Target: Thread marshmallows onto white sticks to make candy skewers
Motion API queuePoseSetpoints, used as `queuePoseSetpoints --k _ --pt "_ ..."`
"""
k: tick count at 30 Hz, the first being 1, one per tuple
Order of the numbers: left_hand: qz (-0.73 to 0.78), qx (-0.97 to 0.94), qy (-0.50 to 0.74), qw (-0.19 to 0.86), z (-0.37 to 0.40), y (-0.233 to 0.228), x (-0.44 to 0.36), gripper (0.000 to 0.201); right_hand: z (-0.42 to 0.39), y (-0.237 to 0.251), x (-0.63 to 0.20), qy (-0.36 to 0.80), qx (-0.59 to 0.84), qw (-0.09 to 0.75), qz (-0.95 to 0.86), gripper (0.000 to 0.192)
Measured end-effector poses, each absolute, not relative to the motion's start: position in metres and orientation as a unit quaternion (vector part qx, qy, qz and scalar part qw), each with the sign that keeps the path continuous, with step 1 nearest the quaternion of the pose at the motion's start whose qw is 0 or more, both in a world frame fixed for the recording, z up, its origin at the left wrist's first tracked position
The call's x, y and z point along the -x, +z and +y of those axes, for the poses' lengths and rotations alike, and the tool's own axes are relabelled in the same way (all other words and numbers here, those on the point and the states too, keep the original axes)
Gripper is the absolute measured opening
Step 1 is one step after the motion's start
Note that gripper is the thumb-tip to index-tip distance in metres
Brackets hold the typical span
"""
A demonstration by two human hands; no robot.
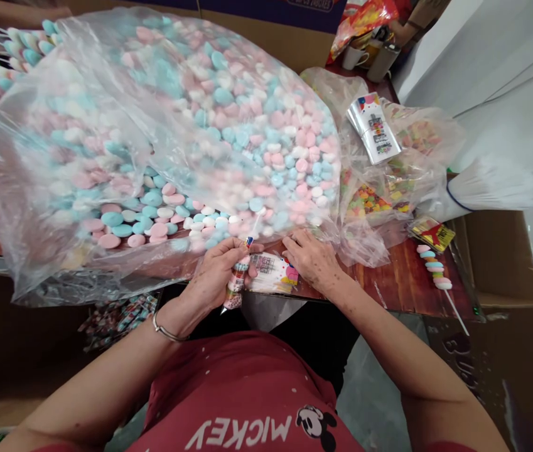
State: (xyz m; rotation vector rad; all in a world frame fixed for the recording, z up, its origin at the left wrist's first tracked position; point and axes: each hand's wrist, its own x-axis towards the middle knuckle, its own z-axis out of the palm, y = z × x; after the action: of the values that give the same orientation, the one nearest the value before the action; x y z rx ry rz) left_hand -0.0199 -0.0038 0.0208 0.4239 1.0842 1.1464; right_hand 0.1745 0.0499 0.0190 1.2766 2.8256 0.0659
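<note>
Squeezing could crush the candy packet [236, 284] gripped by the left hand [212, 273]; wrappers [273, 271] at the surface's [400, 279] near edge might be swept off by the open right hand [314, 258].

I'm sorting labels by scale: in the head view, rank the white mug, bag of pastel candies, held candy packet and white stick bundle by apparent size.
1. bag of pastel candies
2. white stick bundle
3. held candy packet
4. white mug

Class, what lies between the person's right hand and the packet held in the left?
Flat printed packaging lies there, in the head view.
</note>
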Motion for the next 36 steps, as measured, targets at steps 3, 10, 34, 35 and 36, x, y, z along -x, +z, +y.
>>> queuePoseSetpoints --k 3,10,34,35,36 --pt "0.48 -0.194 0.504 0.692 -0.004 0.02 0.022 0.023 0.057 0.031 -0.172 0.002 -0.366 0.064 0.928 0.022" --pt "0.476 -0.196 0.499 0.697 -0.003 0.02 0.023 0.021 0.082 0.056 -0.174 -0.098 -0.298 0.177 0.933 0.022" --pt "0.484 -0.199 0.495 0.693 -0.004 0.02 0.022 0.021 0.051 0.043 -0.192 -0.062 -0.563 0.19 0.802 0.021" --pt "0.483 -0.201 0.495 0.693 -0.003 0.02 0.023 0.021 0.05 0.044 -0.197 -0.064 -0.553 0.191 0.808 0.019" --pt "0.482 -0.203 0.495 0.694 -0.003 0.019 0.024 0.021 0.048 0.045 -0.204 -0.069 -0.54 0.19 0.817 0.017"
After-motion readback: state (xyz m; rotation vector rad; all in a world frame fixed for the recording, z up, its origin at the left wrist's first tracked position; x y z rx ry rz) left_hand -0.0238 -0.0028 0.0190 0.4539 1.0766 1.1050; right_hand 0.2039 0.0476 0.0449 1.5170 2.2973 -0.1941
